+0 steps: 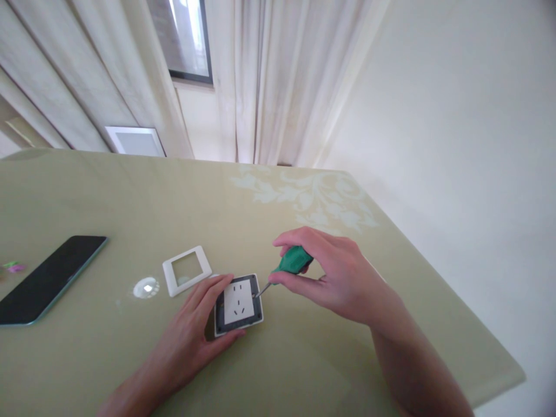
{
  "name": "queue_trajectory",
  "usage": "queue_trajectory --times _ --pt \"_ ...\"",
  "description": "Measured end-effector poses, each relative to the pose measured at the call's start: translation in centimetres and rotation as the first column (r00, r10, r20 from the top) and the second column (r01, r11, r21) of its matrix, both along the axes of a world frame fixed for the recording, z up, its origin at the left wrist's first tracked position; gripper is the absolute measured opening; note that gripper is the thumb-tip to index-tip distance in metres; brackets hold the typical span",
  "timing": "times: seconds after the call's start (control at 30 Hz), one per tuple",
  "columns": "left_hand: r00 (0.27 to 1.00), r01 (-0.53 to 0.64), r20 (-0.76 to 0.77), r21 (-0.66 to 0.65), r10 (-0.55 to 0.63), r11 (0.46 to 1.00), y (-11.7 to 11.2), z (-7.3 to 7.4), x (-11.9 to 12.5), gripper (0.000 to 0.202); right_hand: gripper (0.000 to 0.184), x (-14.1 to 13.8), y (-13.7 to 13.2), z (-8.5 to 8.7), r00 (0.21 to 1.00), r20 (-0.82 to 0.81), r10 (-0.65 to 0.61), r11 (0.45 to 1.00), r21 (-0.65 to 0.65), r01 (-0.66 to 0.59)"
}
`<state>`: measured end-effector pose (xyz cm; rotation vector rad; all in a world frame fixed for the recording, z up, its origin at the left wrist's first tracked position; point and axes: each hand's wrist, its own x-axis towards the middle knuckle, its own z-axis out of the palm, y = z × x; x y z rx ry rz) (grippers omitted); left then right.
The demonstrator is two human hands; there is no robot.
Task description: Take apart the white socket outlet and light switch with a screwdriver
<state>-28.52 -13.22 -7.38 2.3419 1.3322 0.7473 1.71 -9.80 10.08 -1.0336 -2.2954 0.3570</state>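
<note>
A wall socket [238,302] with a white face, a dark inner frame and a white base lies on the table. My left hand [195,330] grips it from its left side, fingers over the top edge and thumb along the bottom edge. In my right hand [332,272] is a screwdriver [294,260] with a green handle, held between thumb and fingers. Its thin metal shaft slants down to the left, and the tip meets the right side of the socket's dark frame. Beyond my left hand rests a white socket cover frame [168,279], apart from the socket.
A dark-screened phone [52,281] lies on the table [130,202] at the left, near a small pink and green item [15,267]. A bright round light reflection shows on the tabletop. Curtains [286,81] hang behind, and a pale wall [456,145] borders the right edge.
</note>
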Motion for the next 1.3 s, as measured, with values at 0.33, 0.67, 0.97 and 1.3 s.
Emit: queue_trajectory --times 0.33,0.67,0.97,1.3 --pt "1.0 0.004 0.018 0.02 -0.004 1.0 0.0 0.1 0.0 0.077 0.029 -1.1 0.3 -0.8 0.998 0.035 0.054 0.998 -0.012 -0.054" --pt "1.0 0.005 0.029 0.019 -0.005 1.0 0.1 0.0 0.1 0.079 0.031 -1.0 -0.3 -0.2 0.998 0.036 0.042 0.999 -0.017 -0.041" --pt "1.0 0.005 0.028 0.02 -0.006 1.0 0.0 0.3 0.2 0.078 0.029 -1.2 -0.3 -0.5 0.996 0.065 0.066 0.998 -0.022 -0.065" --pt "1.0 -0.004 0.03 0.011 0.004 1.0 -0.1 0.2 0.1 0.079 0.03 -1.1 -0.3 -0.4 0.996 0.044 0.075 0.996 -0.041 -0.073"
